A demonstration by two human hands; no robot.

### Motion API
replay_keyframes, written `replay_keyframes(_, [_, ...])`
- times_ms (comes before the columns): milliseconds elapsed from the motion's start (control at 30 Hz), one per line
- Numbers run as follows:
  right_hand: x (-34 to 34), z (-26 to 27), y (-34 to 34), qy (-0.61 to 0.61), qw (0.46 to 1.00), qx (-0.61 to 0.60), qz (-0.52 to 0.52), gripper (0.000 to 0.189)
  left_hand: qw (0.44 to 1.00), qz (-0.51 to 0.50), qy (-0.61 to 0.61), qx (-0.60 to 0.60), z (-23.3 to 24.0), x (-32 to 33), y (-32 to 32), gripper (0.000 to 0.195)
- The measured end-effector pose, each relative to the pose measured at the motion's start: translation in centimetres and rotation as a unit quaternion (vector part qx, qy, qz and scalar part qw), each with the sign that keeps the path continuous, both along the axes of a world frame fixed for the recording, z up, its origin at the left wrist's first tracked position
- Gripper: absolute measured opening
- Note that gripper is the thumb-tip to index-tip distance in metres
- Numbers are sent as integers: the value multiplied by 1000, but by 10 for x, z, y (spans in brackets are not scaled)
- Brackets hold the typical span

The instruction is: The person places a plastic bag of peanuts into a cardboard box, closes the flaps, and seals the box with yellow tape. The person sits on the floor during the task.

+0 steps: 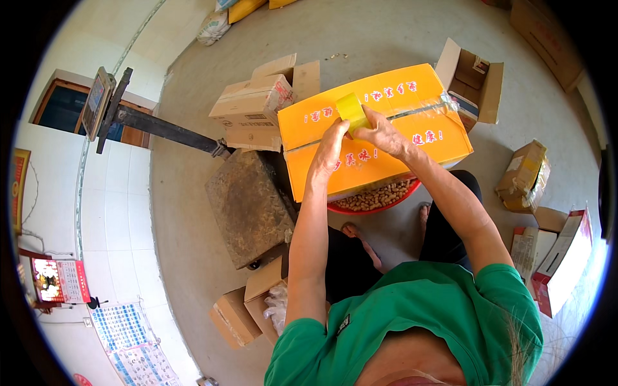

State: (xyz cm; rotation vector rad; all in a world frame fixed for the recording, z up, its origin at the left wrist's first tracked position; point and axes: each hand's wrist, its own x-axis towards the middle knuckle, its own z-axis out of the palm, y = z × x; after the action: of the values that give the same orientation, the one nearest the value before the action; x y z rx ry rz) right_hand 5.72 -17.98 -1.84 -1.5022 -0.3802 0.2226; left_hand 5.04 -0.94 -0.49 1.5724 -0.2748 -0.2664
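Both my hands hold a roll of yellow packing tape (352, 110) above the top of an orange cardboard box (309, 132). My left hand (332, 144) grips the roll at its near left side, while the fingers and thumb of my right hand (384, 130) are on its right side. The box's two top flaps meet at a narrow dark seam, with clear tape stuck over the seam's right end. Red and white lettering runs across both flaps. Under the box's near side shows a red basin (359, 211) of unshelled peanuts (379, 197).
Left of the box stands a platform scale (248, 207) with its post (169, 130) and display. Cardboard boxes lie around: a brown one (251, 108) behind, an open one (470, 77) at far right, a taped one (524, 176) at right, and one holding clear plastic (277, 306) at lower left.
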Motion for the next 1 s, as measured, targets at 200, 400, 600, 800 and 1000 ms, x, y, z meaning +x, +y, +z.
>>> replay_keyframes(200, [-8, 10, 4, -5, 1000, -11, 4, 57, 1000, -8, -3, 12, 11, -4, -3, 45])
replay_keyframes(400, [-5, 4, 2, -28, 999, -38, 10, 59, 1000, -12, 11, 5, 14, -5, -2, 47])
replay_keyframes(600, [-6, 4, 6, -47, 999, -18, 3, 58, 999, 13, 17, 27, 11, -4, -6, 47])
replay_keyframes(800, [-4, 2, 0, -42, 999, -22, 17, 58, 999, -17, 26, 12, 13, -4, -1, 50])
replay_keyframes(1000, [-4, 1, 4, 2, 1000, 12, 6, 49, 1000, 23, 3, -12, 8, -5, -6, 43])
